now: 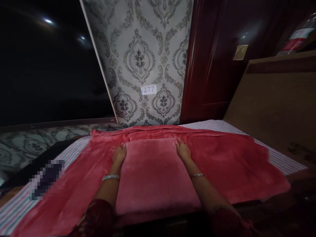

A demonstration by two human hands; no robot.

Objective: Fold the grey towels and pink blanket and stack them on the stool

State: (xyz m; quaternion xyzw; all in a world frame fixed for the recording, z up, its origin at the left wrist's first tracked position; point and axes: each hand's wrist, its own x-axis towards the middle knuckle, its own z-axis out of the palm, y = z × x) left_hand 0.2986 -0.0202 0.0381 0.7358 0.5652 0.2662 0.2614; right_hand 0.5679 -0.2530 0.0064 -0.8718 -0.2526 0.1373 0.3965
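Observation:
A folded pink plush blanket [153,171] lies on a larger red-pink blanket [222,158] spread over a bed. My left hand [119,154] grips the far left corner of the folded piece, fingers curled over its edge. At the far right corner my right hand [183,150] holds it the same way. Both wrists carry thin bangles.
The bed has a striped sheet [74,148] showing at the edges. Patterned wallpaper [143,59] with a small tag reading 217 stands behind. A dark red wooden door [212,65] and a brown headboard [276,105] are at the right. A dark window fills the left.

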